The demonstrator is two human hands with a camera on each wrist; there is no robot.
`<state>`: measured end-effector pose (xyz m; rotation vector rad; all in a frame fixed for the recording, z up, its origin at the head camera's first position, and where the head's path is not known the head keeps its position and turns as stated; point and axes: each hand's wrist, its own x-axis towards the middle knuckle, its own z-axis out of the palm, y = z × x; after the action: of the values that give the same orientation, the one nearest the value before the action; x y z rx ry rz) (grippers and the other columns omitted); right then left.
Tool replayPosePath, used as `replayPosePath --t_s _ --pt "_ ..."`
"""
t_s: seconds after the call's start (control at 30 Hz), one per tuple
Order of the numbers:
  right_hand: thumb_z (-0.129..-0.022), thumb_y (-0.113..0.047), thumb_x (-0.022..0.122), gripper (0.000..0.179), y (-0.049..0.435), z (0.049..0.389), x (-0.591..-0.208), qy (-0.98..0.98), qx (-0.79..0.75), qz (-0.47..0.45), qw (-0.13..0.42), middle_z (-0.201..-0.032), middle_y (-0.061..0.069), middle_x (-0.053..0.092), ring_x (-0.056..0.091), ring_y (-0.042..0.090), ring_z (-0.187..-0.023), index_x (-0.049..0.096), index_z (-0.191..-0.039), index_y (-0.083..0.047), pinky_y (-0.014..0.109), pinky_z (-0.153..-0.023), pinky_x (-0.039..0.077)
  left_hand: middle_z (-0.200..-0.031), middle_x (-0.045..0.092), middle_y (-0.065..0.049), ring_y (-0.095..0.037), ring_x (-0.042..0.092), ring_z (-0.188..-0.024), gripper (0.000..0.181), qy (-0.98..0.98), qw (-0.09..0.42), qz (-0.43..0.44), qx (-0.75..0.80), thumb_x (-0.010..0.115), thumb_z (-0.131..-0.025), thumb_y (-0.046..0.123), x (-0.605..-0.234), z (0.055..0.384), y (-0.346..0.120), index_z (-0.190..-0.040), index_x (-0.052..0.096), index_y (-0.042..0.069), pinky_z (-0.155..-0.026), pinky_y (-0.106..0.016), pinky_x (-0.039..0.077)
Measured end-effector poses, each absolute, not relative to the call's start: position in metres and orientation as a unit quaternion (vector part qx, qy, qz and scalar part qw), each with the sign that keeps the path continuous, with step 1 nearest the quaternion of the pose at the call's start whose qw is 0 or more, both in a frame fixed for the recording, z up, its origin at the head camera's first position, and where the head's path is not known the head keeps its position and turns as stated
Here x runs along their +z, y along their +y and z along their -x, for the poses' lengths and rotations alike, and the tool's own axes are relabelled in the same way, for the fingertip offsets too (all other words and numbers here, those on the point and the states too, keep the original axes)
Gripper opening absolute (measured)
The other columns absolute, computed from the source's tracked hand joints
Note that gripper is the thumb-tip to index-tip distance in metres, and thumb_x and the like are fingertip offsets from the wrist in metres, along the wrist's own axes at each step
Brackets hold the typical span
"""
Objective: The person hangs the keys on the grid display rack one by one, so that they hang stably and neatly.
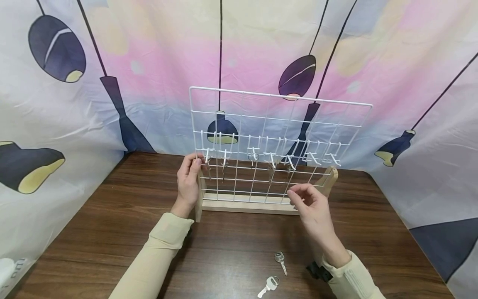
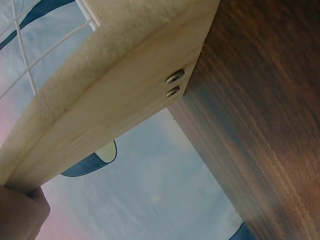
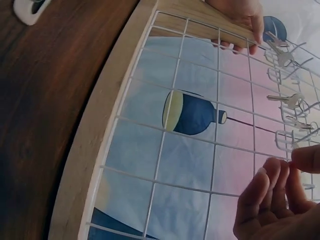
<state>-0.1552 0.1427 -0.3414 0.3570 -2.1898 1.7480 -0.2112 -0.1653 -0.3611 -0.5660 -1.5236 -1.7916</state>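
Note:
A white wire grid rack [image 1: 246,191] with a wooden base [image 1: 246,206] stands upright on the table. My left hand [image 1: 188,180] grips its left wooden side support [image 2: 115,90]. Several keys [image 1: 271,172] hang from the white hooks in a row across the grid; the two rightmost hooks [image 1: 333,159] carry none that I can see. In front of the grid's lower right part is my right hand [image 1: 315,211], fingers loosely bent, thumb near the fingertips and nothing visible between them. Two loose keys [image 1: 279,259] [image 1: 269,285] lie on the table left of my right wrist.
The brown wooden table [image 1: 123,232] extends around the rack. Behind it hangs a printed cloth [image 1: 160,54] with lamp pictures, also covering both sides. A white object with dark lettering [image 1: 11,270] shows at the left edge.

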Motion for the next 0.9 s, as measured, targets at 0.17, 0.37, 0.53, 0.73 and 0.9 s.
replayPosePath --t_s 0.17,0.37,0.53,0.73,0.9 --pt "-0.091 -0.011 0.069 0.009 0.148 0.158 -0.354 -0.799 0.565 -0.163 0.125 -0.078 0.006 0.061 0.057 0.015 -0.068 0.066 -0.095 -0.003 0.022 -0.058 0.046 -0.097 0.051 -0.025 -0.014 0.056 -0.084 0.029 -0.592 0.349 0.220 -0.692 0.040 -0.103 0.004 -0.362 0.212 -0.166 -0.109 0.046 -0.023 -0.076 -0.027 0.049" --pt "-0.091 -0.011 0.069 0.006 0.150 0.158 -0.360 -0.836 0.500 -0.215 0.069 -0.081 0.000 0.063 0.057 0.011 -0.070 0.067 -0.094 -0.007 0.024 -0.062 0.048 -0.097 0.052 -0.023 -0.015 0.056 -0.084 0.029 -0.591 0.346 0.221 -0.695 0.040 -0.103 0.006 -0.362 0.212 -0.167 -0.109 0.047 -0.021 -0.076 -0.027 0.049" --pt "-0.090 -0.016 0.070 0.007 0.152 0.156 -0.365 -0.859 0.458 -0.228 0.021 -0.081 -0.003 0.063 0.057 0.012 -0.072 0.067 -0.094 -0.011 0.025 -0.064 0.048 -0.097 0.052 -0.021 -0.015 0.056 -0.083 0.029 -0.594 0.349 0.218 -0.692 0.040 -0.103 0.006 -0.363 0.212 -0.166 -0.109 0.046 -0.022 -0.076 -0.026 0.048" --pt "-0.090 -0.024 0.071 0.018 0.156 0.154 -0.372 -0.878 0.398 -0.260 -0.051 -0.079 -0.006 0.060 0.056 0.009 -0.071 0.064 -0.098 -0.009 0.025 -0.063 0.048 -0.097 0.054 -0.015 -0.015 0.056 -0.084 0.025 -0.593 0.349 0.217 -0.692 0.041 -0.103 0.007 -0.363 0.213 -0.167 -0.108 0.051 -0.016 -0.076 -0.027 0.049" --pt "-0.086 -0.028 0.074 0.024 0.159 0.150 -0.378 -0.895 0.324 -0.290 -0.100 -0.075 -0.010 0.057 0.053 0.004 -0.066 0.063 -0.097 -0.010 0.023 -0.060 0.046 -0.097 0.056 -0.005 -0.015 0.056 -0.083 0.025 -0.590 0.349 0.220 -0.693 0.040 -0.103 0.005 -0.362 0.212 -0.166 -0.108 0.049 -0.018 -0.076 -0.027 0.048"
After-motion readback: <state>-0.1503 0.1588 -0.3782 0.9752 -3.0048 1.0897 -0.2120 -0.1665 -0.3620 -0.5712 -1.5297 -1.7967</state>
